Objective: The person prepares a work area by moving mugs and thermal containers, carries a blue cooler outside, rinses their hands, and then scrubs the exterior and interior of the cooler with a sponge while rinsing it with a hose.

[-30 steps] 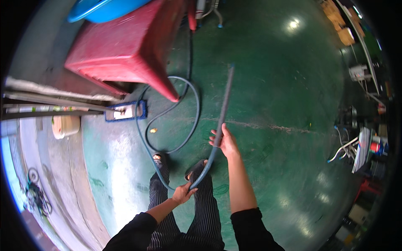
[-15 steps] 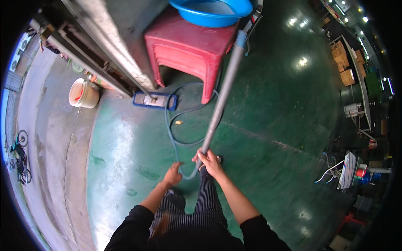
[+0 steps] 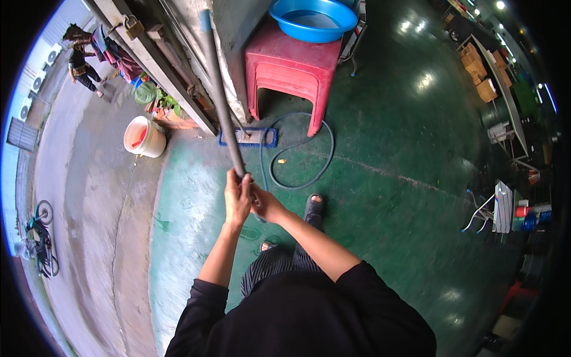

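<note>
A long grey pole (image 3: 219, 95) rises from my hands toward the top of the view, with a blue band near its far end. My left hand (image 3: 238, 199) is wrapped around the pole's lower end. Just to its right, my right hand (image 3: 263, 203) grips the same pole slightly lower. Beyond the hands a flat blue mop head (image 3: 248, 138) lies on the green floor. A blue hose (image 3: 295, 159) loops on the floor beside it. My sandalled foot (image 3: 313, 206) stands near the hose.
A red plastic stool (image 3: 292, 65) carries a blue basin (image 3: 313, 19) ahead. A white bucket (image 3: 144, 137) sits on the concrete at left, by a metal door track (image 3: 160, 77). A person (image 3: 83, 56) stands far left. Tables and boxes line the right side.
The pole has swung from leaning right toward the stool to leaning left against the wall. My left hand has joined the right on it. The view has shifted left, showing the bucket and the street.
</note>
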The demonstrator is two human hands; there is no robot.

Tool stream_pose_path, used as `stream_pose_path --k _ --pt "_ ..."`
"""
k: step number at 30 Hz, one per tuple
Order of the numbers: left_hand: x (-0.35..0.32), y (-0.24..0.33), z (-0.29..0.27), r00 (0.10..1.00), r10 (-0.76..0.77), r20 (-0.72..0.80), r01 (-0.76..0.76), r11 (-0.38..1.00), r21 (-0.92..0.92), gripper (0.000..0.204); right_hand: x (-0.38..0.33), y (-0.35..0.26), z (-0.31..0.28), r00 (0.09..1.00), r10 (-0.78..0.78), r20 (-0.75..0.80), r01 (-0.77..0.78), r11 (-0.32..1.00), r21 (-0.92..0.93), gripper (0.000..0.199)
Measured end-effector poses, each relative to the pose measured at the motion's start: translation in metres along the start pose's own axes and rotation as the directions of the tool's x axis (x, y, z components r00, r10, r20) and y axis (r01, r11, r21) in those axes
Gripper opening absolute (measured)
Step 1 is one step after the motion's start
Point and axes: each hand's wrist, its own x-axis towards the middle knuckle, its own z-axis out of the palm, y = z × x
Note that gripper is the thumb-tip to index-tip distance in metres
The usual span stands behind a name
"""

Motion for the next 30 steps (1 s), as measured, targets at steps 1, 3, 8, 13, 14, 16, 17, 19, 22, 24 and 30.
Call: stream_pose_path --k 1,3,8,13,14,16,17,19,22,24,30 --pt "0.001 0.014 -0.004 0.998 0.033 -0.045 -0.035 0.999 -0.037 0.024 0.001 0.001 0.0 0.994 -0.031 0.104 0.038 0.997 -0.064 0.042" --pt "0.007 0.048 -0.013 0.971 0.196 -0.136 -0.198 0.98 0.001 0.024 -0.002 0.007 0.0 0.947 -0.066 0.313 0.126 0.976 -0.176 0.042" --pt "0.026 0.13 -0.054 0.863 0.25 -0.439 -0.325 0.94 -0.103 0.029 0.014 0.044 -0.001 0.936 0.083 0.341 0.075 0.902 -0.426 0.029" --pt "0.029 0.186 -0.134 0.69 0.184 -0.7 -0.452 0.865 -0.218 0.038 0.037 0.085 -0.037 0.935 0.249 0.253 -0.034 0.771 -0.635 0.024" --pt "0.028 0.184 -0.159 0.693 0.174 -0.699 -0.47 0.845 -0.255 0.038 0.036 0.091 -0.046 0.942 0.289 0.17 -0.099 0.724 -0.683 0.024" --pt "0.018 0.176 -0.211 0.707 0.164 -0.688 -0.507 0.796 -0.331 0.037 0.032 0.098 -0.066 0.959 0.283 0.027 -0.167 0.635 -0.754 0.025" --pt "0.013 0.169 -0.237 0.724 0.158 -0.671 -0.518 0.768 -0.378 0.036 0.033 0.101 -0.076 0.966 0.256 -0.037 -0.192 0.614 -0.765 0.025" --pt "-0.015 0.158 -0.302 0.719 0.112 -0.685 -0.523 0.736 -0.429 0.034 0.044 0.091 -0.082 0.925 0.308 -0.222 -0.378 0.685 -0.622 0.025" --pt "-0.048 0.129 -0.36 0.687 0.057 -0.725 -0.54 0.707 -0.457 0.036 0.062 0.099 -0.095 0.847 0.238 -0.476 -0.446 0.804 -0.392 0.022" --pt "-0.06 0.113 -0.382 0.638 -0.004 -0.77 -0.548 0.7 -0.458 0.037 0.08 0.105 -0.102 0.887 0.039 -0.46 -0.254 0.874 -0.415 0.02" --pt "-0.062 0.052 -0.4 0.618 -0.117 -0.778 -0.506 0.698 -0.507 0.034 0.101 0.009 -0.096 0.992 -0.105 -0.069 0.037 0.771 -0.636 0.01"
